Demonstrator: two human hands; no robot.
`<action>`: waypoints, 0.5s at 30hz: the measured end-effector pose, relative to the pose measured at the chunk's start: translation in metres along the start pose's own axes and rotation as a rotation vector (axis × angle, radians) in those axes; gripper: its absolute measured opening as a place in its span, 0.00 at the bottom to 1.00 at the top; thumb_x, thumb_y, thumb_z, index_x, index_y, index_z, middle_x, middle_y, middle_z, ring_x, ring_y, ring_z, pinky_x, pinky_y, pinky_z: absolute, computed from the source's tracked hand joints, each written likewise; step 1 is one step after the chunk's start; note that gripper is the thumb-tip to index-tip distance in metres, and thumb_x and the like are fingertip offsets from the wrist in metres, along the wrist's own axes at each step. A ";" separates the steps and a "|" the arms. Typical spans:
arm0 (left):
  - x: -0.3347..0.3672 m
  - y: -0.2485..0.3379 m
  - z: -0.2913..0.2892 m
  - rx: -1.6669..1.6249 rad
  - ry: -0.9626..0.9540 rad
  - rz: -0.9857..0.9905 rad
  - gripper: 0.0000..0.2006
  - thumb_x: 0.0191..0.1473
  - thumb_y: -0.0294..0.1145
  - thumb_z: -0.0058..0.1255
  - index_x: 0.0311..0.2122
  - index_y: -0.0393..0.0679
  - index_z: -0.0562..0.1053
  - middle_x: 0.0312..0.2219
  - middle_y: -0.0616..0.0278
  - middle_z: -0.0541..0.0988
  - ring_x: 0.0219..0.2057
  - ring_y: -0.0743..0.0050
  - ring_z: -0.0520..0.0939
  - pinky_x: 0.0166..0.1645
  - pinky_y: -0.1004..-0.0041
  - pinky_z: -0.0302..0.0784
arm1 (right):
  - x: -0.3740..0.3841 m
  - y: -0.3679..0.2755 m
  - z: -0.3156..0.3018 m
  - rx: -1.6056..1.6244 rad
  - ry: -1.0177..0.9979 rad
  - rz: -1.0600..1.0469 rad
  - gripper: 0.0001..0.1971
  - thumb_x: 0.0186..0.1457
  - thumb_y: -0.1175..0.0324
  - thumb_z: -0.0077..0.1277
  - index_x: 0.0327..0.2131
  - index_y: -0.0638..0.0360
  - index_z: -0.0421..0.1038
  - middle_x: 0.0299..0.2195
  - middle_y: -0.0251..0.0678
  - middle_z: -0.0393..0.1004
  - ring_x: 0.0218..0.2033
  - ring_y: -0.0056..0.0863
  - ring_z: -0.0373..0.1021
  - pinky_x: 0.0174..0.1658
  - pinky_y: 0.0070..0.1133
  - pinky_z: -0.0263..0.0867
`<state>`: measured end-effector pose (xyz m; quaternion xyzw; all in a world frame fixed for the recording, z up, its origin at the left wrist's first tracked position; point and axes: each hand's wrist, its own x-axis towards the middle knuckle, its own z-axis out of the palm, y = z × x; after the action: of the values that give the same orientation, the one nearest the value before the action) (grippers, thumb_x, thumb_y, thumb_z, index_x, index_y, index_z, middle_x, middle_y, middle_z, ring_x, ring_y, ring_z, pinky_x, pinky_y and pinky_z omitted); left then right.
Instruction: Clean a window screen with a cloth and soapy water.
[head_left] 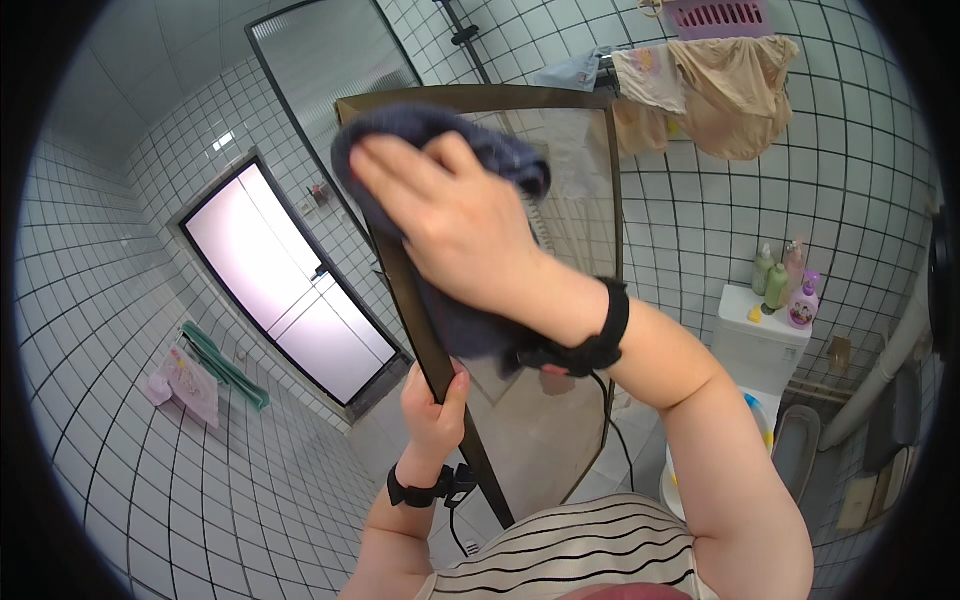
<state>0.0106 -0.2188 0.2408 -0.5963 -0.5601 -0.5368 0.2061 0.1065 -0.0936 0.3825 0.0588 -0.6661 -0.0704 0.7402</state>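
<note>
In front of me stands a tall, see-through glass panel (530, 445) in a dark brown frame. My right hand (455, 225) presses a bunched dark blue cloth (425, 125) to the upper left corner of that frame. Part of the cloth hangs below the hand over the glass, its lower end blurred. Lower down, my left hand (435, 410) grips the frame's left upright, thumb on one side and fingers on the other. Each wrist wears a black strap.
To the right, a white toilet (765, 345) carries several pump bottles (777, 285) on its tank. Clothes (735, 95) hang from a rail at the upper right, below a pink basket (720, 18). A closed frosted door (285, 280) is on the left, near hanging towels (225, 365).
</note>
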 end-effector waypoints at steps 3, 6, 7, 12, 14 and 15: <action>-0.008 -0.002 -0.007 -0.080 -0.088 -0.059 0.02 0.48 0.23 0.44 0.28 0.37 0.66 0.22 0.66 0.68 0.22 0.83 0.66 0.28 0.82 0.61 | 0.014 0.026 -0.003 -0.123 0.026 0.058 0.27 0.31 0.79 0.48 0.43 0.57 0.66 0.44 0.29 0.65 0.32 0.32 0.63 0.33 0.20 0.66; -0.010 0.002 -0.011 -0.137 -0.079 -0.107 0.02 0.48 0.23 0.45 0.28 0.37 0.67 0.23 0.65 0.69 0.22 0.83 0.66 0.28 0.82 0.62 | -0.003 0.051 -0.008 -0.226 -0.011 0.124 0.29 0.31 0.79 0.49 0.45 0.56 0.64 0.46 0.29 0.64 0.34 0.33 0.63 0.35 0.22 0.66; -0.012 0.005 -0.013 -0.179 -0.042 -0.149 0.02 0.47 0.23 0.46 0.27 0.36 0.68 0.22 0.63 0.69 0.22 0.79 0.68 0.28 0.80 0.62 | -0.011 0.062 -0.012 -0.269 -0.035 0.143 0.29 0.31 0.78 0.50 0.46 0.57 0.63 0.47 0.30 0.64 0.35 0.34 0.63 0.37 0.22 0.65; -0.015 0.010 -0.031 -0.252 -0.025 -0.185 0.04 0.45 0.25 0.48 0.27 0.36 0.69 0.21 0.63 0.70 0.23 0.77 0.70 0.28 0.79 0.64 | -0.061 0.132 -0.024 -0.512 -0.055 0.254 0.25 0.36 0.77 0.47 0.45 0.60 0.63 0.46 0.31 0.64 0.33 0.34 0.63 0.35 0.22 0.66; -0.013 0.016 -0.035 -0.270 -0.048 -0.178 0.04 0.45 0.25 0.48 0.27 0.36 0.69 0.21 0.62 0.70 0.23 0.77 0.70 0.28 0.79 0.64 | -0.078 0.159 -0.030 -0.569 -0.077 0.326 0.26 0.36 0.76 0.48 0.46 0.59 0.62 0.46 0.29 0.64 0.34 0.34 0.63 0.36 0.22 0.66; -0.013 0.017 -0.036 -0.284 -0.063 -0.175 0.05 0.45 0.26 0.48 0.27 0.36 0.69 0.22 0.62 0.70 0.23 0.76 0.70 0.28 0.79 0.64 | -0.088 0.174 -0.032 -0.594 -0.101 0.373 0.26 0.38 0.75 0.48 0.46 0.58 0.62 0.47 0.28 0.63 0.35 0.35 0.63 0.37 0.23 0.65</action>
<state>0.0137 -0.2602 0.2478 -0.5851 -0.5344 -0.6075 0.0546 0.1342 0.0928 0.3248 -0.2852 -0.6516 -0.1276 0.6912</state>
